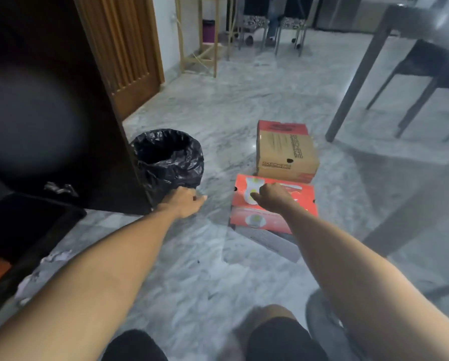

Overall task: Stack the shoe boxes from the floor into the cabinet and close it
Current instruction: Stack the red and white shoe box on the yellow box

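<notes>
Reach for the nearest shoe box, seen from the head camera. Both arms extend forward and down over the marble floor (pixel 218 121). The right hand (pixel 272 195) hovers over or rests on the lid of the red box (pixel 296 204); contact cannot be told. Its fingers are curled under with the thumb out to the left, and it grips nothing. The left hand (pixel 185 201) is loosely half-closed and empty, low over the floor between the bin (pixel 170 157) and the red box.

The step in hand appears to be the pick-up of the red box, not yet grasped. The next move likely calls for the left hand to shift right to the box's left side while the right takes the opposite side, then a two-handed lift and a turn left toward the dark cabinet (pixel 49 100).

The red box lies on the floor over a grey piece, perhaps its base or another lid. Just behind it, touching or nearly so, a brown box (pixel 285 152) sits atop another red one (pixel 280 125).

Clearances: the bin stands just beside the cabinet's front corner, narrowing the path leftward. A table leg (pixel 358 82) stands to the right, well apart. The floor toward the viewer is open.
</notes>
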